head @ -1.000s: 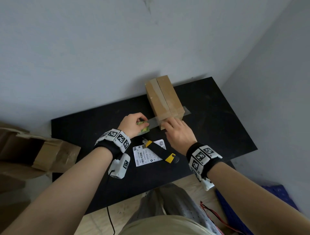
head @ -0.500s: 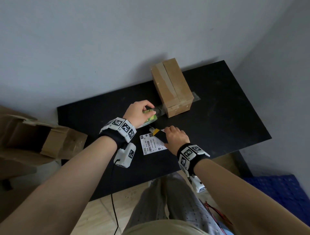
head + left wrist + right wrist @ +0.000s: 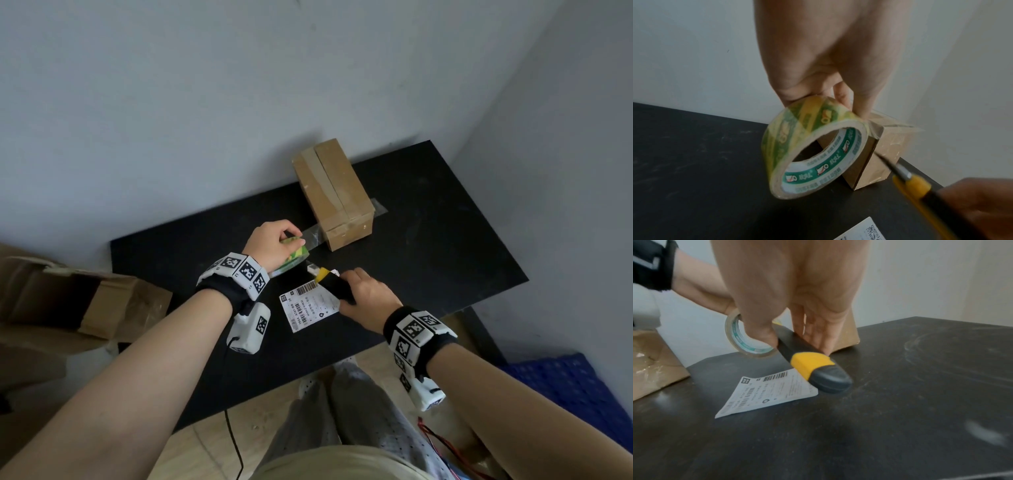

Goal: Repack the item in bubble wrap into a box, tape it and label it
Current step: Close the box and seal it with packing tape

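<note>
Left hand holds the tape roll beside the taped box; right hand grasps a utility knife over the label.

The left hand (image 3: 270,241) grips a roll of clear packing tape with a green-and-yellow printed core (image 3: 813,151), its strip stretched to the closed brown cardboard box (image 3: 334,192) standing on the black table (image 3: 445,246) near the wall. The right hand (image 3: 366,298) curls its fingers round a black-and-yellow utility knife (image 3: 812,363), blade tip pointing toward the strip. A white shipping label with barcodes (image 3: 308,308) lies flat just under the knife. An open cardboard carton (image 3: 85,301) sits left of the table.
</note>
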`<act>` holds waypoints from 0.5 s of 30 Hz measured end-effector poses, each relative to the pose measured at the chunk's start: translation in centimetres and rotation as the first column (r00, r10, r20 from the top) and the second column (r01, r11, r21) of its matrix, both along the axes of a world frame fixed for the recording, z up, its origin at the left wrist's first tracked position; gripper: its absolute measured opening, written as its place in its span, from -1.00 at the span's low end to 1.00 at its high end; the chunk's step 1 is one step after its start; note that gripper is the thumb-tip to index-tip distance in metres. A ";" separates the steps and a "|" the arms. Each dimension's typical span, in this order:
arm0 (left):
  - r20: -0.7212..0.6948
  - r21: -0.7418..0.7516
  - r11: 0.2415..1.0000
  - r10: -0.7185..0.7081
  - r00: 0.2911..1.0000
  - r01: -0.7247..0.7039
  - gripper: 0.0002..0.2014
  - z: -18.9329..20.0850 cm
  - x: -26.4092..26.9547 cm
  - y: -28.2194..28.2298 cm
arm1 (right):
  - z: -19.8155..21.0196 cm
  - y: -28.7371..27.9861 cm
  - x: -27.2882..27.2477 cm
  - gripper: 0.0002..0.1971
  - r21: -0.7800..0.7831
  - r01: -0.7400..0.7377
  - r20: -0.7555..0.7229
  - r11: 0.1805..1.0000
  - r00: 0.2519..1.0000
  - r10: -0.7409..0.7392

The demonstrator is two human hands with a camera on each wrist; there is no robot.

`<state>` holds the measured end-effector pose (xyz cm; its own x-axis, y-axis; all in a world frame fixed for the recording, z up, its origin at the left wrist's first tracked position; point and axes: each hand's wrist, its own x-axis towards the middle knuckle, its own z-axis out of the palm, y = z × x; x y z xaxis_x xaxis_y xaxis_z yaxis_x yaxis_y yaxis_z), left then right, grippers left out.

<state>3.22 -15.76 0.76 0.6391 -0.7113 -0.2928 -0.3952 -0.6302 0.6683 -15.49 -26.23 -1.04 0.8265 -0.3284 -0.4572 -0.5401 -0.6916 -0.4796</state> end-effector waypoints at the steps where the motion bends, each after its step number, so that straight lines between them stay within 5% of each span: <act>1: 0.002 0.002 1.000 0.006 1.000 -0.006 -0.84 0.1 0.0 0.0 | 0.4 0.0 -0.3 -0.50 0.057 0.028 0.031 0.998 0.999 -0.030; 6: 0.000 0.018 1.000 0.017 1.000 -0.017 -0.86 0.3 -0.2 0.1 | 2.1 0.3 -0.2 -0.54 0.210 0.130 0.159 0.969 0.973 -0.165; 15: 0.115 -0.006 0.998 0.066 0.991 -0.065 -0.87 0.3 -0.7 -0.2 | 3.0 0.6 2.3 -0.75 0.315 0.179 0.139 0.932 0.963 -0.232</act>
<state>2.48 -16.01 1.09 0.7136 -0.6673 -0.2134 -0.4273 -0.6559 0.6222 -13.14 -25.63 1.94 0.8297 -0.3701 -0.4178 -0.5464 -0.3858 -0.7433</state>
